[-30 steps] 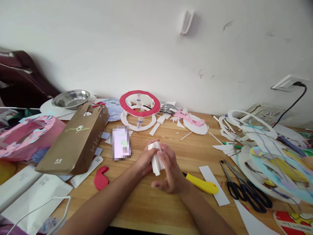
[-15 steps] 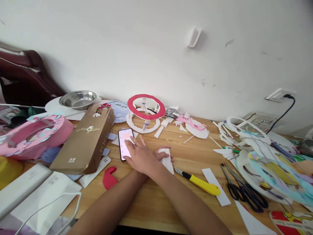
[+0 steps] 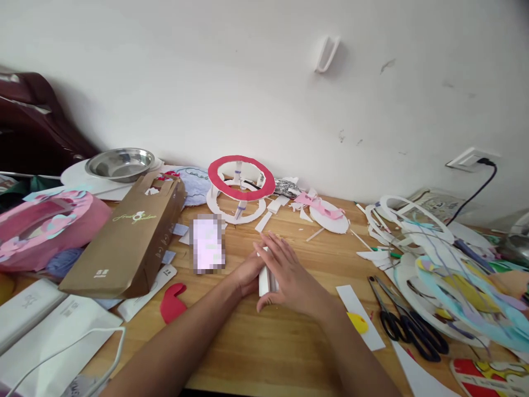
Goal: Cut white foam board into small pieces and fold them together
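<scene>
Both hands meet over the middle of the wooden table (image 3: 264, 353). My left hand (image 3: 248, 275) grips a folded white paper piece (image 3: 265, 280) from its left side, fingers closed on it. My right hand (image 3: 291, 273) lies over the piece's right side with the fingers stretched forward and the thumb under it. A phone (image 3: 209, 243) with a lit screen lies just to the left of the hands. The yellow utility knife (image 3: 357, 322) is mostly hidden behind my right wrist.
A brown paper bag (image 3: 128, 242) lies at the left beside a pink paper piece (image 3: 41, 223) and a steel bowl (image 3: 119, 162). A red-ringed paper stand (image 3: 241, 179) stands at the back. Black scissors (image 3: 407, 325), white strips and coloured paper rings crowd the right.
My right hand left the phone screen and came back onto the white paper piece. My left hand kept hold of the piece throughout.
</scene>
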Demonstrator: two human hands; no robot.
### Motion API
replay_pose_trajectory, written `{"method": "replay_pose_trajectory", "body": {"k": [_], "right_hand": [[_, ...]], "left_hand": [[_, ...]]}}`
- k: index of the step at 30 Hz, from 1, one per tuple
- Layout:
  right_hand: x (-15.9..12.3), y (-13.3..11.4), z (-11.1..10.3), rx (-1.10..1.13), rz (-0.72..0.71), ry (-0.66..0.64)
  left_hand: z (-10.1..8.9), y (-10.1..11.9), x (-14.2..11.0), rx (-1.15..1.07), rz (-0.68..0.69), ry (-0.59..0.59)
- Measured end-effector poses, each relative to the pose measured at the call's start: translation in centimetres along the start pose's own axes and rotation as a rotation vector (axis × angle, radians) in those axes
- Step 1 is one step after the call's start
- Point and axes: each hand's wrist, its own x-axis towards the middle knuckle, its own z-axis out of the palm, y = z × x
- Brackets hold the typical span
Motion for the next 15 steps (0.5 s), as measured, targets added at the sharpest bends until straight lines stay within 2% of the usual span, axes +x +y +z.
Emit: {"method": "replay_pose_trajectory", "body": {"k": [3,6,11,15], "right_hand": [[-1.7,1.6,1.0,0.085,0.033,-0.047],[-2.3,1.7,2.5,0.148,0.013,-0.046],[-2.6,1.5,4.2,0.128,-0.008,0.100],[-2.8,2.2,4.6,0.095,-0.016,0.141]], "left_hand": [[-1.3,0.3,-0.1,-0.114,-0.102,-0.046],[-1.7,-0.1,-0.1,-0.135,-0.188,-0.045],[-1.7,-0.9,-0.1,-0.140,-0.207,0.028],[-1.2,-0.7,-0.2,-0.131,-0.190,0.058]]}}
